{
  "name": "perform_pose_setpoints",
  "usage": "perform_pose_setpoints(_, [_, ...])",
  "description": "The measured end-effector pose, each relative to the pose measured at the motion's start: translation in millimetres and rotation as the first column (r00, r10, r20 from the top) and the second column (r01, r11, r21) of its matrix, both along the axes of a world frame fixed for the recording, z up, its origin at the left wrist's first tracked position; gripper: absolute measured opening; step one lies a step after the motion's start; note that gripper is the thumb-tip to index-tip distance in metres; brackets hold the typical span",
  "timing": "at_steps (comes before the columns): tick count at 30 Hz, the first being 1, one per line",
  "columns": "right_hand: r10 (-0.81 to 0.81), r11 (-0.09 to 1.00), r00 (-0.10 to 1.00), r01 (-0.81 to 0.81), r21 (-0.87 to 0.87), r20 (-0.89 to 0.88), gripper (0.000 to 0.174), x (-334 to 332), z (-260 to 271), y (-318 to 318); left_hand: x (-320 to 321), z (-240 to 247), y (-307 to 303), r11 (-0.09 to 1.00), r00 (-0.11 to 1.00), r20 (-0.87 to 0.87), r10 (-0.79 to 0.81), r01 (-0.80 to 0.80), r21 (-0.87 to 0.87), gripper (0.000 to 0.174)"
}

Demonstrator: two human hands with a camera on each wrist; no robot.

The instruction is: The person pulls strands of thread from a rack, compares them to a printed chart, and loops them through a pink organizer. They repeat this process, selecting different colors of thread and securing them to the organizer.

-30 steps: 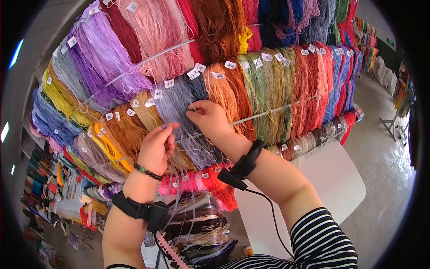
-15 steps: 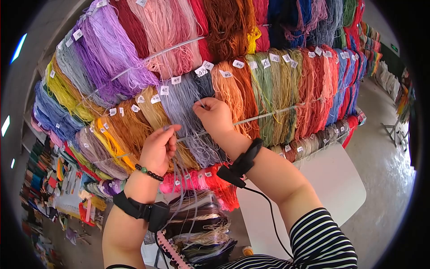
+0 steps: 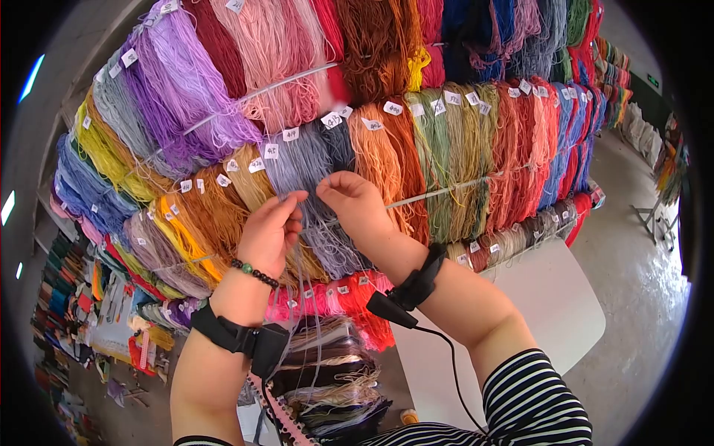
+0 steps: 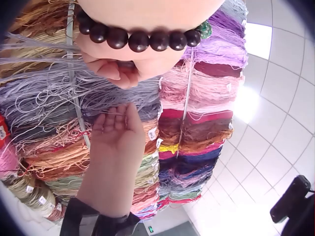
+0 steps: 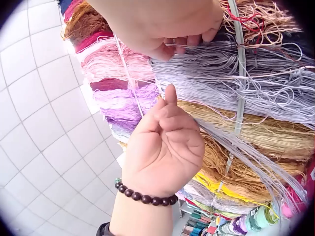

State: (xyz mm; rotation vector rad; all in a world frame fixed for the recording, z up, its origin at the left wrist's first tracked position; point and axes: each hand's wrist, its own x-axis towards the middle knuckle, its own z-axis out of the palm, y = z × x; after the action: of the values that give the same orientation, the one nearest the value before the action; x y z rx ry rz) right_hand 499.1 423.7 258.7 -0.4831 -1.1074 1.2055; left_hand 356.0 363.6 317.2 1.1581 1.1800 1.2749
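In the head view my left hand and right hand are close together in front of a grey-blue hank of yarn on the rack. Several loose grey strands are gripped in the curled fingers of my left hand and trail down from it. Its thumb and index finger point toward the right hand. My right hand pinches a thin grey strand between thumb and fingers, just over the hank. A bead bracelet circles the left wrist.
Labelled hanks in many colours fill the rack around the hands, with purple ones upper left and orange ones at right. Pale bars cross the rows. Below are a white tabletop and a bundle of dark and cream yarn.
My left hand has risen slightly, with its grey strands hanging along. The right hand has come down a little from higher on the hank, so the fingertips are nearer each other.
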Motion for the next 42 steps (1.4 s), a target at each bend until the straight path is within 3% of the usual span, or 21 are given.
perform_pose_setpoints(2, [0.005, 1.0, 1.0, -0.006, 0.029, 0.014, 0.011, 0.0, 1.5, -7.9, 5.1, 2.8, 5.7, 1.0, 0.999, -0.029, 0.017, -0.017, 0.016, 0.025])
perform_pose_setpoints(5, [-0.132, 0.98, 0.984, 0.112, 0.164, 0.118, 0.011, -7.2, -11.8, -3.4, 12.6, 8.4, 14.0, 1.0, 0.998, -0.056, -0.002, 0.001, -0.012, 0.023])
perform_pose_setpoints(8, [-0.348, 0.927, 0.839, 0.241, 0.288, 0.418, 0.011, 5.8, 6.8, -31.1, 16.4, 15.4, 25.2, 0.998, 0.999, -0.013, -0.051, 0.051, -0.04, 0.023])
perform_pose_setpoints(10, [-0.379, 0.909, 0.828, 0.249, 0.335, 0.412, 0.013, 9.2, 11.3, -38.7, 17.9, 26.9, 27.7, 0.991, 0.992, 0.037, -0.119, 0.121, -0.065, 0.024])
perform_pose_setpoints(14, [-0.503, 0.823, 0.785, 0.306, 0.479, 0.362, 0.02, 10.6, 2.3, -39.0, 8.2, 36.6, 32.1, 0.964, 0.926, 0.331, -0.183, 0.235, -0.124, 0.024])
perform_pose_setpoints(16, [-0.514, 0.817, 0.781, 0.32, 0.48, 0.353, 0.024, 12.6, -3.2, -46.0, 9.8, 37.0, 13.4, 0.989, 0.968, 0.205, -0.145, 0.145, 0.013, 0.02])
perform_pose_setpoints(18, [-0.479, 0.845, 0.796, 0.306, 0.438, 0.369, 0.025, 18.5, -14.9, -51.8, 5.6, 30.1, -19.9, 0.98, 0.99, 0.075, -0.122, 0.108, 0.166, 0.018])
perform_pose_setpoints(22, [-0.306, 0.95, 0.855, 0.244, 0.196, 0.419, 0.022, 37.7, -48.0, -60.4, -25.9, 10.1, -120.1, 0.963, 0.999, 0.026, -0.022, 0.014, 0.267, 0.01])
perform_pose_setpoints(25, [-0.345, 0.938, 0.842, 0.301, 0.171, 0.414, 0.018, 51.5, -69.5, -65.1, -96.3, -10.8, -199.8, 0.96, 0.938, 0.318, 0.137, -0.205, 0.19, 0.012])
perform_pose_setpoints(27, [-0.321, 0.947, 0.852, 0.294, 0.129, 0.415, 0.018, 57.7, -90.9, -62.5, -156.2, -26.6, -262.8, 0.95, 0.82, 0.538, 0.193, -0.293, 0.105, 0.011])
perform_pose_setpoints(28, [-0.306, 0.952, 0.857, 0.287, 0.109, 0.415, 0.017, 61.1, -97.2, -63.7, -197.4, -42.8, -298.6, 0.953, 0.846, 0.528, 0.082, -0.221, 0.207, 0.008])
perform_pose_setpoints(29, [-0.3, 0.948, 0.809, 0.31, 0.067, 0.505, 0.017, 66.4, -93.5, -71.8, -234.0, -55.0, -339.6, 0.932, 0.83, 0.538, 0.145, -0.298, 0.209, 0.023])
perform_pose_setpoints(30, [-0.291, 0.953, 0.816, 0.294, 0.075, 0.499, 0.016, 68.5, -96.6, -76.1, -216.4, -36.1, -375.9, 0.843, 0.647, 0.67, 0.364, -0.535, 0.059, 0.021])
perform_pose_setpoints(31, [-0.283, 0.957, 0.822, 0.278, 0.085, 0.494, 0.016, 69.1, -101.0, -78.5, -249.7, -47.2, -418.1, 0.74, 0.598, 0.637, 0.487, -0.67, 0.063, 0.015])
perform_pose_setpoints(33, [-0.308, 0.95, 0.787, 0.279, 0.138, 0.534, 0.015, 66.6, -100.1, -92.6, -353.9, -85.9, -533.0, 0.542, 0.437, 0.655, 0.617, -0.839, 0.05, 0.023])
perform_pose_setpoints(36, [-0.263, 0.962, 0.793, 0.257, 0.089, 0.549, 0.014, 41.5, -79.5, -129.2, -373.1, -77.5, -633.5, -0.025, -0.038, 0.487, 0.873, -0.999, -0.034, 0.031])
perform_pose_setpoints(37, [-0.26, 0.963, 0.748, 0.251, 0.103, 0.61, 0.015, 27.5, -68.9, -145.3, -371.7, -75.1, -652.1, -0.04, -0.049, 0.35, 0.935, -0.999, -0.034, 0.032])
perform_pose_setpoints(38, [-0.308, 0.951, 0.769, 0.24, 0.192, 0.561, 0.017, 7.0, -73.2, -153.5, -359.6, -62.8, -650.6, -0.062, -0.07, 0.203, 0.977, -0.997, -0.042, 0.035])
perform_pose_setpoints(39, [-0.219, 0.974, 0.815, 0.151, 0.168, 0.536, 0.016, -16.0, -64.3, -172.0, -356.4, -63.9, -641.6, -0.134, -0.144, 0.099, 0.985, -0.986, -0.097, 0.035])
perform_pose_setpoints(40, [-0.112, 0.989, 0.852, 0.045, 0.142, 0.511, 0.016, -41.0, -52.7, -196.0, -340.4, -69.3, -640.1, 0.0, -0.006, 0.041, 0.999, -0.991, -0.134, 0.034])
perform_pose_setpoints(42, [0.087, 0.973, 0.846, -0.184, 0.135, 0.526, 0.016, -95.9, -42.0, -243.6, -326.2, -78.4, -643.9, 0.584, 0.582, -0.043, 0.812, -0.809, 0.068, 0.015])
